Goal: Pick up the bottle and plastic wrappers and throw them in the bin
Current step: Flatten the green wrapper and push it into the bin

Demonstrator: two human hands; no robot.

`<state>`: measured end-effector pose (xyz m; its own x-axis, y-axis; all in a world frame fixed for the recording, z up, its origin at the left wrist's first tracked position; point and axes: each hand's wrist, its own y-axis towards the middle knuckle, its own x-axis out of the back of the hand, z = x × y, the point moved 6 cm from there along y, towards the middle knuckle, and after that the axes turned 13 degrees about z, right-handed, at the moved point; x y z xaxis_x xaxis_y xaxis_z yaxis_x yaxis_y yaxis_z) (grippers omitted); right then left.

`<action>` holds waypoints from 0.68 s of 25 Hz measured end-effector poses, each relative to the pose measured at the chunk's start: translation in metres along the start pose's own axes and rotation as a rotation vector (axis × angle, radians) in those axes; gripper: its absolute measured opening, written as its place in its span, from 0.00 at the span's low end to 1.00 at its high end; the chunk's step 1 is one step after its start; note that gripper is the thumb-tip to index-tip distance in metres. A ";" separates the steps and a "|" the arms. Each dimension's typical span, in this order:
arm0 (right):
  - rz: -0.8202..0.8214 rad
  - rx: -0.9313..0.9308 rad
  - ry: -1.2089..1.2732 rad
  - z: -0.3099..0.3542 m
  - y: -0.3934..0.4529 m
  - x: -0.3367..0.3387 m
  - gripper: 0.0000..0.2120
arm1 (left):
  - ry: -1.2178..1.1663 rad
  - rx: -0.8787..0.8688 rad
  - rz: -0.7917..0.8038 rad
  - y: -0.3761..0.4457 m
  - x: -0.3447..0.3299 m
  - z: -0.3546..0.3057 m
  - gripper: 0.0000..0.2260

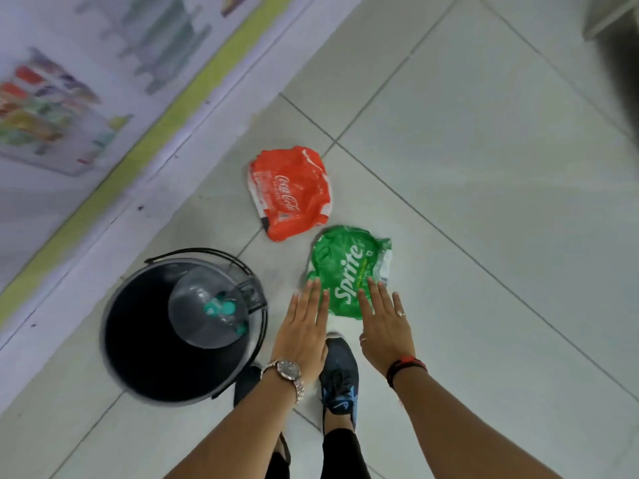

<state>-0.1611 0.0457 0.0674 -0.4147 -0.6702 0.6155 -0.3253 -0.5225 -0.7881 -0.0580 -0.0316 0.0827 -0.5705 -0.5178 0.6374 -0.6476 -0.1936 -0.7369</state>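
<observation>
A clear plastic bottle (207, 307) with a teal label stands inside the black bin (138, 357) at the lower left. On the floor tiles lie a red Coca-Cola wrapper (290, 193) and, nearer to me, a green Sprite wrapper (345, 271). My left hand (304, 330) and my right hand (383, 323) reach down side by side, palms down, fingers straight and slightly apart. Their fingertips overlap the near edge of the green wrapper. Neither hand holds anything.
A wall with printed posters (69, 98) and a yellow-green stripe runs along the left, with a white skirting below it. My blue-and-black shoe (340, 382) stands just under the hands. A dark object fills the upper right corner.
</observation>
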 end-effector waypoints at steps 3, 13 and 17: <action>0.040 0.076 -0.019 -0.024 0.045 -0.039 0.38 | 0.159 -0.021 0.046 0.056 -0.029 -0.015 0.34; 0.025 0.069 -0.050 -0.028 0.125 -0.154 0.33 | 0.350 -0.018 0.245 0.152 -0.132 -0.006 0.31; 0.013 0.039 0.016 -0.034 0.103 -0.138 0.31 | 0.334 -0.054 0.248 0.146 -0.110 -0.009 0.30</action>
<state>-0.1664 0.1024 -0.0993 -0.4322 -0.6687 0.6050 -0.2870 -0.5340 -0.7953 -0.0946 0.0049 -0.0933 -0.8390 -0.2427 0.4870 -0.4908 -0.0488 -0.8699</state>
